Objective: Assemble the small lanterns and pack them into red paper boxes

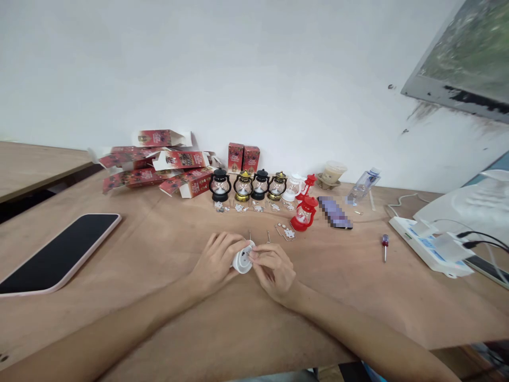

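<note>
Near the middle of the table (167, 249), both hands are working on one small white round part (242, 261). Left hand (217, 260) is curled around it from the side, and the right hand (272, 268) pinches at its top edge with fingertips, so both are closed on it just above the wood. Behind them there's a row of mini lanterns (248, 185), black and gold ones, then a white one, plus a red lantern (304, 214) sitting a bit closer. Little bagged bits lie in front of the row. Red boxes (159, 164) are piled up far left by the wall, a phone (59, 254) lies face up at left, and a small screwdriver (385, 245) is off to the right.
</note>
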`<state>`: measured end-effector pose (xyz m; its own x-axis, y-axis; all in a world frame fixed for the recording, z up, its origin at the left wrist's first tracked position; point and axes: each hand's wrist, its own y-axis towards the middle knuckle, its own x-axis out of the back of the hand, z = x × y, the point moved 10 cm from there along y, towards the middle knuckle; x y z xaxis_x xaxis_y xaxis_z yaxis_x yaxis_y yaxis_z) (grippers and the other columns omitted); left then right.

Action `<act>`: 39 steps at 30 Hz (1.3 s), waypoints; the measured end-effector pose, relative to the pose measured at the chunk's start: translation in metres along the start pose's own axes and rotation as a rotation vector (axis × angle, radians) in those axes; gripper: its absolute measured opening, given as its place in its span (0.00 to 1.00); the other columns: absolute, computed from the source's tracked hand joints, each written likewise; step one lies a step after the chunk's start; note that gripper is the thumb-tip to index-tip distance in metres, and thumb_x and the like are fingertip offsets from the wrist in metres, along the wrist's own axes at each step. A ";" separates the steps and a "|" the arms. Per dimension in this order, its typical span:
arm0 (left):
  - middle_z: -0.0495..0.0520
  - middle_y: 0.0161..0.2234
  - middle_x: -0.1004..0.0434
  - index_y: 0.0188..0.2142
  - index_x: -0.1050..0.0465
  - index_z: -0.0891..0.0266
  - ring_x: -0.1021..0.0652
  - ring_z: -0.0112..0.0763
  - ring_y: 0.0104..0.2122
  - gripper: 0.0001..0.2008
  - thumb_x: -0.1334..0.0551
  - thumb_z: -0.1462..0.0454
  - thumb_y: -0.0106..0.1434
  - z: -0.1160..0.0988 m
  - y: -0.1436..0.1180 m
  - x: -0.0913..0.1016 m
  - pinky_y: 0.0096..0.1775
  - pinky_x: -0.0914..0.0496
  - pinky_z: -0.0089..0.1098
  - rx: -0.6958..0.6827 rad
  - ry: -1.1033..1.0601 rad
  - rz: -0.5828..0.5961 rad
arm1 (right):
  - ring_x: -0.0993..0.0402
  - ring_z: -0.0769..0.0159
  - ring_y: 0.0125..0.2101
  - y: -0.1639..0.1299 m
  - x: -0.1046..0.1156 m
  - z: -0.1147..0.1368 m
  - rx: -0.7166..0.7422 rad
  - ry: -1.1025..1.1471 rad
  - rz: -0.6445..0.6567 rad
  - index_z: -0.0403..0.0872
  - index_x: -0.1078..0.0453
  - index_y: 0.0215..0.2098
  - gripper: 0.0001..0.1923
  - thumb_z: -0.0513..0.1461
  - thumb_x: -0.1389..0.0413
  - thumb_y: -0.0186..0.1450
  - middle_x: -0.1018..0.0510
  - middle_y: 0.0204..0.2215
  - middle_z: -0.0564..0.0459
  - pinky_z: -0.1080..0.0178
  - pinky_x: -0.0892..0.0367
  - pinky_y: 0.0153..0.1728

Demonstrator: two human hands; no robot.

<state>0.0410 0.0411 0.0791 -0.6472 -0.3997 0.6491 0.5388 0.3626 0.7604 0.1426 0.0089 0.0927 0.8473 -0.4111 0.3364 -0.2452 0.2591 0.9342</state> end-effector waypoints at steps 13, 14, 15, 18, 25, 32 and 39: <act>0.57 0.42 0.27 0.51 0.39 0.60 0.26 0.39 0.41 0.16 0.45 0.57 0.65 0.023 -0.008 -0.002 0.39 0.36 0.37 0.137 -0.058 -0.036 | 0.26 0.60 0.46 0.008 -0.010 0.024 0.181 -0.194 0.110 0.41 0.40 0.50 0.20 0.28 0.48 0.60 0.21 0.40 0.43 0.60 0.27 0.41; 0.57 0.42 0.27 0.51 0.39 0.60 0.27 0.39 0.41 0.16 0.45 0.57 0.65 0.023 -0.008 -0.002 0.39 0.35 0.37 0.140 -0.062 -0.038 | 0.27 0.60 0.46 0.008 -0.010 0.025 0.182 -0.193 0.115 0.41 0.40 0.51 0.20 0.28 0.48 0.60 0.21 0.40 0.42 0.60 0.27 0.41; 0.57 0.42 0.27 0.51 0.40 0.60 0.27 0.39 0.41 0.16 0.45 0.57 0.65 0.023 -0.008 -0.001 0.39 0.35 0.37 0.142 -0.064 -0.041 | 0.27 0.60 0.46 0.008 -0.011 0.025 0.180 -0.186 0.120 0.41 0.40 0.51 0.21 0.28 0.48 0.60 0.21 0.41 0.42 0.59 0.27 0.41; 0.57 0.42 0.27 0.51 0.40 0.59 0.26 0.39 0.41 0.17 0.43 0.58 0.64 0.022 -0.007 -0.001 0.39 0.35 0.38 0.140 -0.067 -0.048 | 0.28 0.60 0.46 0.008 -0.012 0.022 0.150 -0.150 0.147 0.40 0.42 0.54 0.23 0.28 0.49 0.60 0.22 0.41 0.42 0.59 0.28 0.42; 0.56 0.41 0.27 0.51 0.43 0.58 0.25 0.38 0.39 0.20 0.40 0.62 0.60 0.036 -0.012 0.010 0.39 0.32 0.38 0.220 -0.108 -0.185 | 0.36 0.58 0.55 0.006 -0.010 0.005 -0.012 -0.118 0.169 0.45 0.47 0.56 0.25 0.31 0.50 0.61 0.30 0.52 0.40 0.53 0.32 0.48; 0.58 0.43 0.30 0.51 0.40 0.58 0.27 0.41 0.43 0.18 0.42 0.62 0.62 0.040 -0.006 0.014 0.41 0.31 0.39 0.260 -0.015 -0.124 | 0.36 0.56 0.53 -0.001 -0.008 -0.028 -0.172 -0.200 0.180 0.44 0.44 0.52 0.21 0.30 0.51 0.61 0.33 0.51 0.38 0.50 0.35 0.49; 0.56 0.47 0.33 0.55 0.40 0.49 0.29 0.41 0.48 0.22 0.42 0.67 0.63 0.041 -0.006 0.014 0.46 0.37 0.42 0.288 0.081 -0.109 | 0.33 0.55 0.45 -0.011 -0.027 -0.055 -0.297 -0.314 0.403 0.43 0.36 0.42 0.11 0.31 0.51 0.61 0.28 0.45 0.42 0.52 0.36 0.46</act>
<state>0.0062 0.0674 0.0828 -0.6416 -0.5104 0.5726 0.2865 0.5330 0.7962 0.1479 0.0650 0.0669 0.5231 -0.4570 0.7194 -0.3381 0.6636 0.6673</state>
